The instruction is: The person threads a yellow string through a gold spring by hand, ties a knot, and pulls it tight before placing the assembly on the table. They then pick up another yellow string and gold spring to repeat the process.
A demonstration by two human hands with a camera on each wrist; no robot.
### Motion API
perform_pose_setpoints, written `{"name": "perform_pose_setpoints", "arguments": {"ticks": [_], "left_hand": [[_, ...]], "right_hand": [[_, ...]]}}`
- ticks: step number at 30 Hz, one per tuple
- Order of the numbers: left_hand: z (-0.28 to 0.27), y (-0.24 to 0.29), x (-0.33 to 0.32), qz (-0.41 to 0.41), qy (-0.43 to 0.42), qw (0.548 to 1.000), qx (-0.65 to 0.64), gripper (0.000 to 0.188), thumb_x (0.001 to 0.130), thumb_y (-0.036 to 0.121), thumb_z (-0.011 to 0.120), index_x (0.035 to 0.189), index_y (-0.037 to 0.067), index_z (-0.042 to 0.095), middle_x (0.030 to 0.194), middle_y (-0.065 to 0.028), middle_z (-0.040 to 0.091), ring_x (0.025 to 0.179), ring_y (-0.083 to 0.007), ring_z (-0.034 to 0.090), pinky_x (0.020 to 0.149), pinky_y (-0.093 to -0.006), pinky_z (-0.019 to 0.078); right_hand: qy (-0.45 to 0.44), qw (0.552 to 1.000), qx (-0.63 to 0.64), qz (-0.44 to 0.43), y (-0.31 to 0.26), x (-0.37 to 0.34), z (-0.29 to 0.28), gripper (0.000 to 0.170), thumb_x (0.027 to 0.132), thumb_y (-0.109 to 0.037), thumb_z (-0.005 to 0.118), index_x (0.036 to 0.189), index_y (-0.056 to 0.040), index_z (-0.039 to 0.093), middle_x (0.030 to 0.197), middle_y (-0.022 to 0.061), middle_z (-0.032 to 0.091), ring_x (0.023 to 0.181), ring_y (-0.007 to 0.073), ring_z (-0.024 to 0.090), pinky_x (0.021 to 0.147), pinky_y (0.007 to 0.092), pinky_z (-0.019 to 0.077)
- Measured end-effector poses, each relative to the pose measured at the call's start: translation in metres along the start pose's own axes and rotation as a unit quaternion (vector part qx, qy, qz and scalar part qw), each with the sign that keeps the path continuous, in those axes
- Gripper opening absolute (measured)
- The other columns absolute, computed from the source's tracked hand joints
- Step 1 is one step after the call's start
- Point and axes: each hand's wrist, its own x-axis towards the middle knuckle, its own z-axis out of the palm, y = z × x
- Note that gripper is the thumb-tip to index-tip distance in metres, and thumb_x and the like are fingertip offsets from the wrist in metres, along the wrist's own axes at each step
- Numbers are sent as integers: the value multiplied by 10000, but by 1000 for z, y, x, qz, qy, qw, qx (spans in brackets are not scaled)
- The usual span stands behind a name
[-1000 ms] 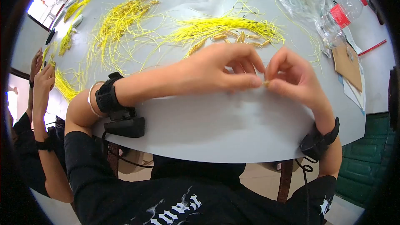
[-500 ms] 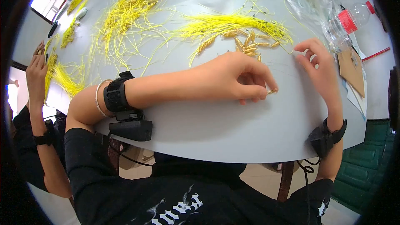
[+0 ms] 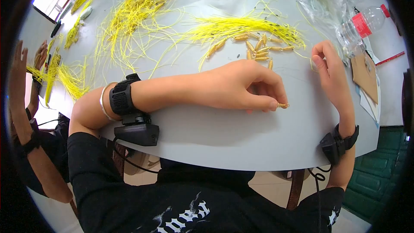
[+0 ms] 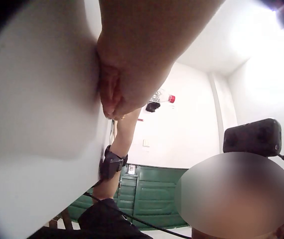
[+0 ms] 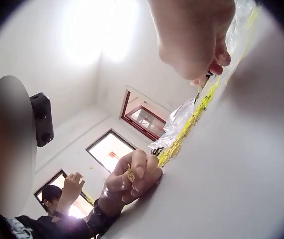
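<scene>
The left hand (image 3: 248, 86) pinches a small gold coil (image 3: 283, 105) between thumb and finger, above the grey table (image 3: 207, 151); in the right wrist view the coil (image 5: 131, 175) shows at its fingertips. Off to the right, the right hand (image 3: 330, 71) has its fingers curled toward the thumb, with a thin yellow strand at the fingertips; its grip there is partly hidden. Several loose gold coils (image 3: 261, 55) lie between the hands and a bundle of yellow strands (image 3: 250, 26) with dark beads.
A tangled yellow pile (image 3: 133, 17) lies left of the bundle. Clear plastic bags (image 3: 321, 0), a red-labelled bottle (image 3: 362, 25), cardboard (image 3: 364, 75) and a red stick (image 3: 390, 58) are at the right. Another person's arms (image 3: 19, 86) are at the far left.
The hands, close together a second ago, are apart. The right hand has moved right and up toward the bundle, its fingers now more curled. The left hand, still pinching the coil, has moved slightly nearer the body.
</scene>
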Motion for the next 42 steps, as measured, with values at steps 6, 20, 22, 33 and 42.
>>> {"name": "perform_pose_setpoints", "arguments": {"ticks": [6,20,22,33,42], "left_hand": [[-1,10,-1,-54,5,998,-25,239,884,191,557,1057,27,575,1002,-44,606,864,-89,561,668,-225,479],[-1,8,-2,-49,21,997,-59,213,897,195,532,1048,43,528,966,-41,593,827,-77,570,590,-199,470],[1,6,-2,-49,46,994,-81,195,901,185,523,1038,48,500,937,-45,588,813,-77,570,575,-195,468],[-1,4,1,-53,79,981,-170,183,916,173,496,1041,44,462,1017,-97,600,823,-116,610,546,-206,485],[-1,-1,3,-6,128,978,-162,209,873,157,572,1035,58,486,921,-36,546,810,-94,553,557,-205,490]], "right_hand": [[81,982,172,20,5,-2,-2,101,945,-113,399,923,-27,448,974,86,524,656,102,447,601,202,382],[367,838,403,17,47,-10,-63,139,936,-149,459,921,-14,491,809,36,487,653,69,391,585,208,336],[452,825,336,53,52,-12,-71,134,913,-126,496,958,-1,513,820,36,500,667,75,420,578,208,348],[-73,940,312,117,-31,-9,-14,237,846,-39,560,1079,0,537,812,83,641,614,61,534,555,191,449],[-120,921,351,116,-32,-12,1,96,845,-64,591,917,-7,567,784,77,641,614,79,576,545,184,457]]}}
